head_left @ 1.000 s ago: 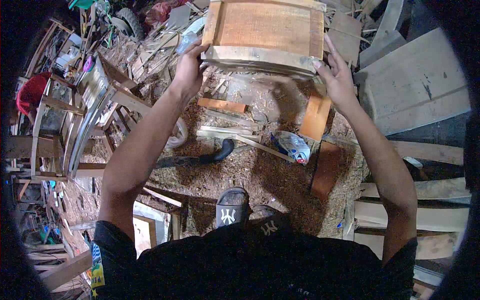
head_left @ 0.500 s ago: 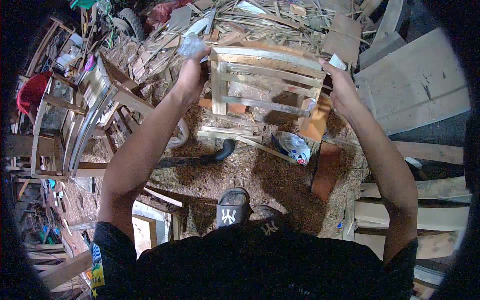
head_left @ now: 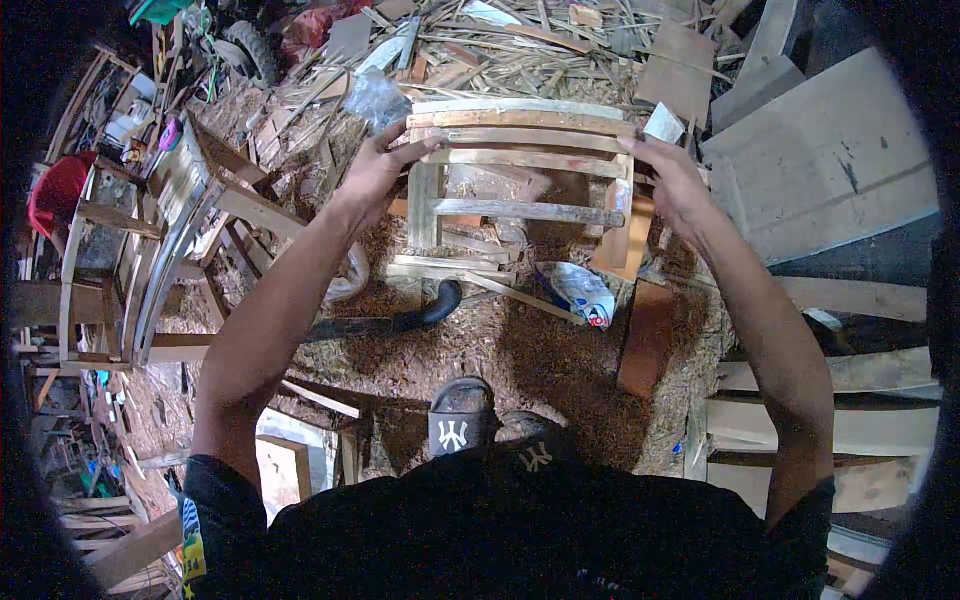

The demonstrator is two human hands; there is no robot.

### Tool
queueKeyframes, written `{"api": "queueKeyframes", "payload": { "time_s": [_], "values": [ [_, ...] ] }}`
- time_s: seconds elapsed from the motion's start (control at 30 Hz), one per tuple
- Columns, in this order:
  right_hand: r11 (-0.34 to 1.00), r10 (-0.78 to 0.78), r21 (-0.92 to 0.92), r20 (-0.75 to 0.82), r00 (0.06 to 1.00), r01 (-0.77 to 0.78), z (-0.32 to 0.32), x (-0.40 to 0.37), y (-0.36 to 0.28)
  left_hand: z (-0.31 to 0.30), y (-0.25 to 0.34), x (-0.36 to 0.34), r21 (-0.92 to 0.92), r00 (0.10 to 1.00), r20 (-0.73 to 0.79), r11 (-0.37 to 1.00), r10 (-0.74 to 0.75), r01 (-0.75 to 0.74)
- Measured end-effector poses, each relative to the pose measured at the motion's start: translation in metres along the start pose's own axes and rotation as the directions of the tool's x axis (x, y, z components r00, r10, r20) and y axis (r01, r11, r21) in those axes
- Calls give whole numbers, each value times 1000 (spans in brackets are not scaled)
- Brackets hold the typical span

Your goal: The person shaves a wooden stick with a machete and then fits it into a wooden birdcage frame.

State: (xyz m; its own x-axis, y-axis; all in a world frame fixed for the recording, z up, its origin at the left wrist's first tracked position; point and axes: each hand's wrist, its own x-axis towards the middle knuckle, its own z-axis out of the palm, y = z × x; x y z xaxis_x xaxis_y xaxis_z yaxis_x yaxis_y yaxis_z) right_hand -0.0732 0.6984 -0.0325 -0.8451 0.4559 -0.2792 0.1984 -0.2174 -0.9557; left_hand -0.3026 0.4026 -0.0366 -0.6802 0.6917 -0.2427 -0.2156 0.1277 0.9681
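A slatted wooden frame [head_left: 520,121] with a slightly curved top rail is held up in front of me, its crossbars running left to right. My left hand [head_left: 382,168] grips its upper left corner, thumb laid along a slat. At the upper right corner my right hand [head_left: 668,172] is closed on the same frame, thumb over the front. Beyond my left fingers lies a clear plastic bag [head_left: 374,97]. Below the frame are thin wood strips [head_left: 450,270], a crumpled printed packet [head_left: 580,293] and an orange-brown board [head_left: 630,245].
A partly built wooden chair [head_left: 150,240] stands to my left. Curved wooden pieces [head_left: 830,428] and a large panel [head_left: 825,160] lie on the right. Scrap strips [head_left: 520,55] pile up at the back. A dark bent pipe [head_left: 430,312] and reddish board [head_left: 648,340] rest on the sawdust-covered floor.
The frame has tilted and shifted slightly left, its top rail now more level. My left hand has moved down, its thumb now across the front. My right hand has shifted slightly down and left.
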Motion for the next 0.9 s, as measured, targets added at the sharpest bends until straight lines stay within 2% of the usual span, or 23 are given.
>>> {"api": "queueKeyframes", "payload": {
  "time_s": [0.07, 0.17, 0.4, 0.6, 0.67, 0.7, 0.8, 0.9],
  "values": [
    [997, -67, -32, 125, 990, 72, 0, -4, -1, 0, 1, -2, 60, 1000, -9, 998, 6, -6],
    [987, -111, -100, 152, 982, 127, -2, 0, 8, 4, 2, -6, 50, 999, -43, 999, 7, -5],
    [978, -122, -149, 152, 981, 145, -5, 2, 10, 4, 0, -3, 44, 998, -60, 999, 19, -16],
    [972, -163, -146, 150, 975, 185, -3, 0, 8, 1, -6, 1, 21, 999, -8, 999, 38, -38],
    [977, -62, -194, 135, 989, 87, -4, -1, 5, 1, -7, 2, 62, 998, -47, 997, 52, -49],
    [977, -62, -194, 136, 989, 88, -5, -1, 5, 0, -6, 2, 62, 997, -48, 997, 52, -49],
    [981, -72, -164, 165, 984, 100, -5, 1, 7, -3, -5, 3, 90, 999, -8, 995, 41, -40],
    [978, -121, -155, 136, 983, 142, -5, 4, 11, 1, -2, 1, 29, 999, 1, 999, 44, -44]
  ]
}}
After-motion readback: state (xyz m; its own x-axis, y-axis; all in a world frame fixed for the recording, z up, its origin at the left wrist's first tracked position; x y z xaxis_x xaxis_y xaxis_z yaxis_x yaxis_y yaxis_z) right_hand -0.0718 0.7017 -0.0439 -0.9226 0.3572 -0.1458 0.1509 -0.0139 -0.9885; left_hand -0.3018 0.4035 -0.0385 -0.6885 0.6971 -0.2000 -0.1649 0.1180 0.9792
